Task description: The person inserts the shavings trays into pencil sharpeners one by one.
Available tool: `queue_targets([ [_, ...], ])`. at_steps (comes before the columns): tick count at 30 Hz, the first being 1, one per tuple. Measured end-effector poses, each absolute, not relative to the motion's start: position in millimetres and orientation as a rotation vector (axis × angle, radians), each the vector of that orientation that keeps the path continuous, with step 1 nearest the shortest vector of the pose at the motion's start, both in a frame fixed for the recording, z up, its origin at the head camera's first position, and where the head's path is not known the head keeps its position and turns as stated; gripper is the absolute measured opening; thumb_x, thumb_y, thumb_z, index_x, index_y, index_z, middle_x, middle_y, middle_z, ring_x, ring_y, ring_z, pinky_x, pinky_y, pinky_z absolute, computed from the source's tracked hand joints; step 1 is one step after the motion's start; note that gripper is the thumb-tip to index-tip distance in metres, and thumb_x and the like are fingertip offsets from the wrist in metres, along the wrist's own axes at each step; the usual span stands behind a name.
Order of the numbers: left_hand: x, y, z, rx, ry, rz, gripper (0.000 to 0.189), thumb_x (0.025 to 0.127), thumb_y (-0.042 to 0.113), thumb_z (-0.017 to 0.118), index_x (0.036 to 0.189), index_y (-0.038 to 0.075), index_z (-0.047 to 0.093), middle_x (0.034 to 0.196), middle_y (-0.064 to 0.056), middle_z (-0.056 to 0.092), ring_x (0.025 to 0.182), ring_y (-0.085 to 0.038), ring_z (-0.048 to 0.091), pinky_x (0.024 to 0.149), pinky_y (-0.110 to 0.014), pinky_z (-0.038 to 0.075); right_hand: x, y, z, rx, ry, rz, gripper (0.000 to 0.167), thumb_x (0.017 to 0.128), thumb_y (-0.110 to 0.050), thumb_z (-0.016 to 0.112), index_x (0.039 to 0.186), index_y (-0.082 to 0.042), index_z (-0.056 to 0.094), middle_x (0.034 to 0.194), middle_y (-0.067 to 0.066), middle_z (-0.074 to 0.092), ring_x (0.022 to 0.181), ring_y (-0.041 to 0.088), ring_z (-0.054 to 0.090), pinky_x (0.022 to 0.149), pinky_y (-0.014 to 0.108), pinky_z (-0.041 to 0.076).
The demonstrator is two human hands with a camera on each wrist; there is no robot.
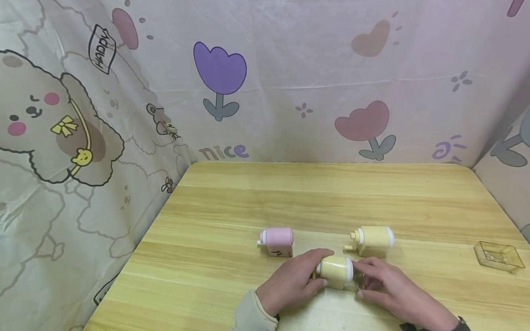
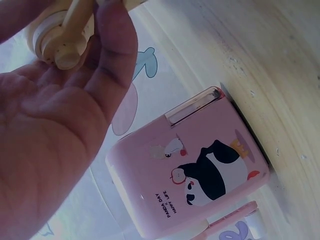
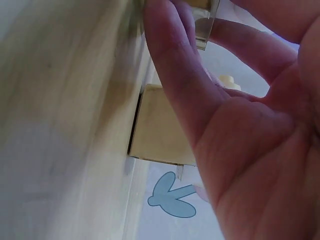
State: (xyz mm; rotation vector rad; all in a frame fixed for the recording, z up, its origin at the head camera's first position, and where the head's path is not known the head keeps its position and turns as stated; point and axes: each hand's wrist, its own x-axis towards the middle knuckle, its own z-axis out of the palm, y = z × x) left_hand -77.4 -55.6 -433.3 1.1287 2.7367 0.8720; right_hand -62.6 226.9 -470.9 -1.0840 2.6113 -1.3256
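My left hand [image 1: 290,281] grips a pale yellow crank pencil sharpener [image 1: 333,271] from its left side, thumb in front and fingers behind. In the left wrist view its cream crank [image 2: 70,47] shows beside the palm. At the sharpener's right end, my right hand [image 1: 393,287] pinches a see-through shavings drawer [image 1: 358,280] between thumb and fingers. Part of that clear drawer [image 3: 204,35] shows past the fingers in the right wrist view. Just behind the left hand stands a pink pencil sharpener [image 1: 279,240] with a panda print.
Behind the right hand stands a second pale yellow pencil sharpener [image 1: 376,241], its crank toward the left. A loose see-through amber drawer [image 1: 494,264] lies near the right edge of the wood-grain table [image 1: 198,248]. A printed cloth [image 1: 281,59] hangs along the back and sides.
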Motion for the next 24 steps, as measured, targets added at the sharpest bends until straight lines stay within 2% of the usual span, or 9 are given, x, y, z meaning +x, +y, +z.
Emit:
queue_targets([
  [7,-77,-55,-433,1.12,2.736,0.871,0.055,0.095,0.015,0.074,0.146,0.015,0.051,0.139,0.0,0.063,0.124,-0.005,0.058,0.104,-0.025,0.048,-62,219,-469,-1.102,2.657,-1.362,0.054,0.086,-0.013,0.083,0.129,0.012,0.062,0.112,0.004,0.065,0.085,0.0,0.062,0.068,0.024,0.057],
  [15,-76,-56,-432,1.116,2.746,0.853,0.056,0.096,0.016,0.073,0.147,0.016,0.051,0.14,0.001,0.062,0.127,-0.007,0.057,0.107,-0.026,0.046,-63,213,-463,-0.927,2.668,-1.376,0.071,0.082,-0.017,0.087,0.141,0.005,0.055,0.095,-0.009,0.066,0.083,0.001,0.062,0.073,0.026,0.059],
  [24,-75,-56,-432,1.086,2.748,0.837,0.058,0.096,0.016,0.073,0.149,0.017,0.05,0.142,0.001,0.061,0.13,-0.01,0.056,0.108,-0.027,0.046,-62,212,-462,-0.943,2.673,-1.429,0.066,0.082,-0.014,0.087,0.138,0.003,0.057,0.09,-0.01,0.066,0.082,0.001,0.064,0.071,0.026,0.059],
])
